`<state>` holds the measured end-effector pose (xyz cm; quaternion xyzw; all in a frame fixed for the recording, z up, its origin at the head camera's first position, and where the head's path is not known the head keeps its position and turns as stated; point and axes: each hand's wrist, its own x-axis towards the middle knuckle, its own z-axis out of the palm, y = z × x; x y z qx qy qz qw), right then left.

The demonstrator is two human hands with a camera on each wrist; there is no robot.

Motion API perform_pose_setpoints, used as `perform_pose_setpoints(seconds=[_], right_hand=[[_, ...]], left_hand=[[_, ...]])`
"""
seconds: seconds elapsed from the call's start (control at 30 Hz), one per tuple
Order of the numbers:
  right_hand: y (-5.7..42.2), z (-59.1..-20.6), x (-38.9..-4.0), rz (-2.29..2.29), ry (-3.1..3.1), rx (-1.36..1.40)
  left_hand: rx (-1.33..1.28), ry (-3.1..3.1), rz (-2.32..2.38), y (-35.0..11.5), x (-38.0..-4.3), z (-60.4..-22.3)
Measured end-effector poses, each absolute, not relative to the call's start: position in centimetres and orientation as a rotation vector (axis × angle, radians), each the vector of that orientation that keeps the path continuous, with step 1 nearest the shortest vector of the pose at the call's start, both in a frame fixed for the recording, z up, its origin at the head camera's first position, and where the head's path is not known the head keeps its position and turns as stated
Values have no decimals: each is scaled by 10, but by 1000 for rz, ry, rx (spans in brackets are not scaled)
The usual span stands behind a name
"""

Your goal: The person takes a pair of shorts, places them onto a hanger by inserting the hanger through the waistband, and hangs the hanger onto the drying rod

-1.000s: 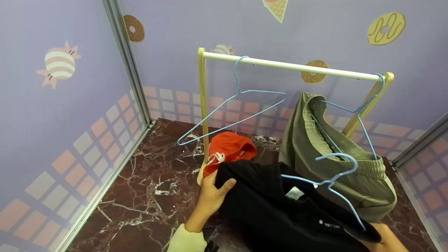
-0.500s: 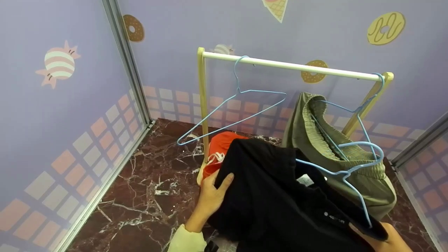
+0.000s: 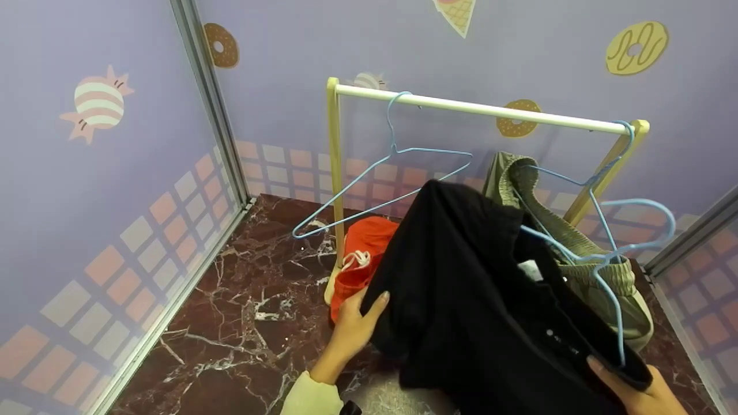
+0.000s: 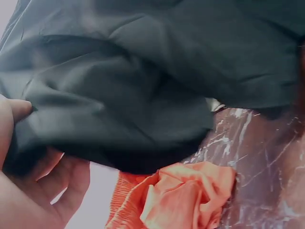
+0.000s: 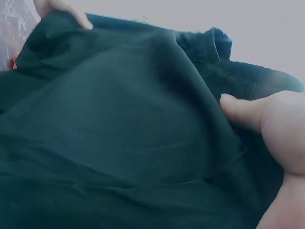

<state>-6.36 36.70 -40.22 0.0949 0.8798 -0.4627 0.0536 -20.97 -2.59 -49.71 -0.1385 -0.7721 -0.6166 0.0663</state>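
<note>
Two-handed, grips black pants (image 3: 461, 294) slantwise, left hand (image 3: 351, 325) by a leg, right hand (image 3: 640, 393) at the waistband (image 3: 568, 339), nearer the hanger (image 3: 606, 256).

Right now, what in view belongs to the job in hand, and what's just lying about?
In the job: black garment, its blue hanger, left hand, right hand.

Not in use, it seems: orange garment on floor, green garment and bare hanger on rack.
</note>
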Motion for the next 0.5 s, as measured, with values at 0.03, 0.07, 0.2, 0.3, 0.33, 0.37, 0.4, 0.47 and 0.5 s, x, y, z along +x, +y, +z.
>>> perform_pose_setpoints(seconds=[0.03,0.07,0.2,0.3,0.33,0.37,0.4,0.47,0.5], right_hand=[[366,-401,-64,-1435,2649,321],[365,-400,-64,-1462,2622,344],[363,-398,-66,-1529,2576,412],[363,-397,-67,-1535,2594,412],[362,-397,-67,-1573,2577,411],[362,-396,-67,-1619,2551,396],[362,-396,-67,-1672,2522,380],[360,-393,-67,-1778,2468,310],[358,-392,-67,-1832,2436,293]], left_hand=[[-432,-2346,-1855,-26,-210,-498],[-441,-2367,-1849,-26,-209,-499],[-448,-2436,-1849,-25,-209,-503],[-455,-2460,-1897,-24,-209,-507],[-469,-2458,-1915,-24,-209,-508],[-472,-2462,-1923,-24,-209,-509],[-478,-2466,-1913,-24,-210,-510],[-475,-2478,-1872,-24,-210,-511],[-465,-2487,-1845,-25,-210,-511]])
